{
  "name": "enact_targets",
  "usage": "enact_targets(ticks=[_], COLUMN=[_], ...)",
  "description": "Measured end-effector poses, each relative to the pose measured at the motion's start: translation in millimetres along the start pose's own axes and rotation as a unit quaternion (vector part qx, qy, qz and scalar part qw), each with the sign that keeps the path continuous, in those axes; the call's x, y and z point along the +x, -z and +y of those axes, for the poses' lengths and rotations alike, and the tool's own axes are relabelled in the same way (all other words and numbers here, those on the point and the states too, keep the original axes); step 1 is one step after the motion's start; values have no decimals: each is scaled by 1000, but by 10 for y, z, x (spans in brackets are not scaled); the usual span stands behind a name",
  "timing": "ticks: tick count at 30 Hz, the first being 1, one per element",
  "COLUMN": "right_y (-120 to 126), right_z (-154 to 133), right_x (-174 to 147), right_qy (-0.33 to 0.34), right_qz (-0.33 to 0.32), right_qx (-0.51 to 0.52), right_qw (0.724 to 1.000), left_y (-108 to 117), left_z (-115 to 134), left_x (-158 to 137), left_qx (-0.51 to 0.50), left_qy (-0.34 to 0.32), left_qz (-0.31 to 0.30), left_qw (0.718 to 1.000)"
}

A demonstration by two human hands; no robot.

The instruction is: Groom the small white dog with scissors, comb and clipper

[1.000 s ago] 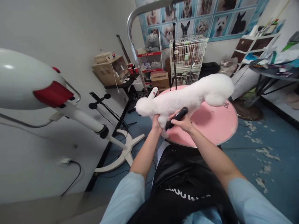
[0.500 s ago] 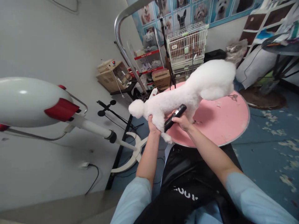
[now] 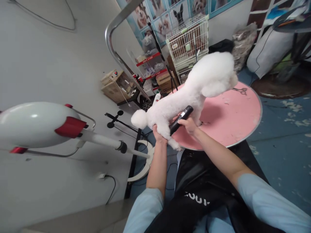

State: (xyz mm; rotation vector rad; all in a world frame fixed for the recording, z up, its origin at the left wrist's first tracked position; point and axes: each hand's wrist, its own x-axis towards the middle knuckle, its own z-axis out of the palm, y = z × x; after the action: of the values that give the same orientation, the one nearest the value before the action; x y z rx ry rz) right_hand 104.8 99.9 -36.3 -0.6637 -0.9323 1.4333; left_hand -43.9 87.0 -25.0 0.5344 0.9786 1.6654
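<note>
A fluffy white dog stands on a round pink grooming table, its pompom tail toward the left and its large rounded head toward the right. My left hand is closed around the upper part of its near hind leg; the fur hides some of the fingers. In my right hand is a black hair clipper, slanted so that its lower end lies against the inner side of that leg. A pair of scissors rests near the table's far right edge.
A metal grooming arm rises behind the table. The white-and-red dryer on its stand takes up the left side. Wire cages and a shelf stand at the back. A white bottle-like object shows behind the dog.
My view has shifted and tilted, so the dryer appears lower and further right. Both hands keep their hold on the leg and the clipper. The dog's head end looks slightly turned.
</note>
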Motion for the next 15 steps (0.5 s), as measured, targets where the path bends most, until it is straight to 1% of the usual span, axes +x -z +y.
enact_targets(ticks=[3, 7, 9, 11, 13, 14, 15], right_y=[-22, 10, 44, 91, 143, 165, 180], right_z=[9, 50, 83, 115, 134, 134, 127], right_x=[11, 16, 5, -14, -29, -32, -29], right_qy=[-22, -38, -42, -50, -65, -56, -39], right_qz=[-34, -87, -104, -124, -154, -143, -112], right_qx=[-23, -48, -55, -62, -87, -107, -126], right_qw=[999, 994, 992, 989, 982, 982, 985], left_y=[-9, -28, -57, -101, -143, -157, -163], left_z=[-25, -36, -21, 6, 33, 42, 46], left_x=[3, 2, -21, -59, -94, -103, -105], left_qx=[40, 40, 72, 106, 115, 110, 100], left_qy=[12, 27, 28, 27, 33, 37, 39], left_qz=[-17, -37, -18, 21, 49, 55, 56], left_qw=[999, 998, 997, 994, 992, 992, 993])
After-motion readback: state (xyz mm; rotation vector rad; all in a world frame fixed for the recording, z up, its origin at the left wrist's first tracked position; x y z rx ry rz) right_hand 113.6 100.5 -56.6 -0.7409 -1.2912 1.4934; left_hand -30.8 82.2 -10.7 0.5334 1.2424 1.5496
